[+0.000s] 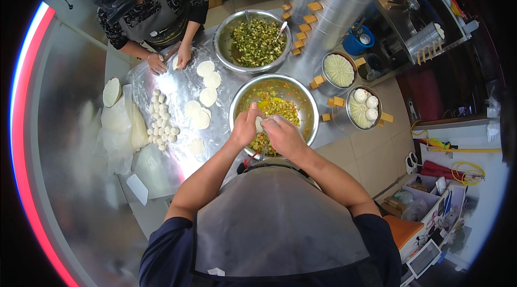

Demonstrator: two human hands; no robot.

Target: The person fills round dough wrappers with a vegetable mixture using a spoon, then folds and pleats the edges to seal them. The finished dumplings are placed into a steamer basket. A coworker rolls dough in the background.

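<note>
My left hand (244,127) and my right hand (282,133) meet over a large steel bowl of chopped vegetable filling (287,106). Between their fingers they hold a small pale piece of dough (259,124), mostly hidden by the fingers. Behind it stands a second steel bowl of green chopped filling (258,42) with a spoon (281,31) in it. Left of the bowls, flat dough rounds (208,97) lie on the floured metal table (181,85), some overlapping. Farther left is a cluster of small dough balls (160,115).
Across the table a co-worker's hands (183,56) handle dough and a rolling pin (172,51). A large dough mass under plastic (138,125) lies at the left. Steamers with filled buns (365,103) and a lined steamer (339,69) stand at the right, beside tall stacked steamers (343,8).
</note>
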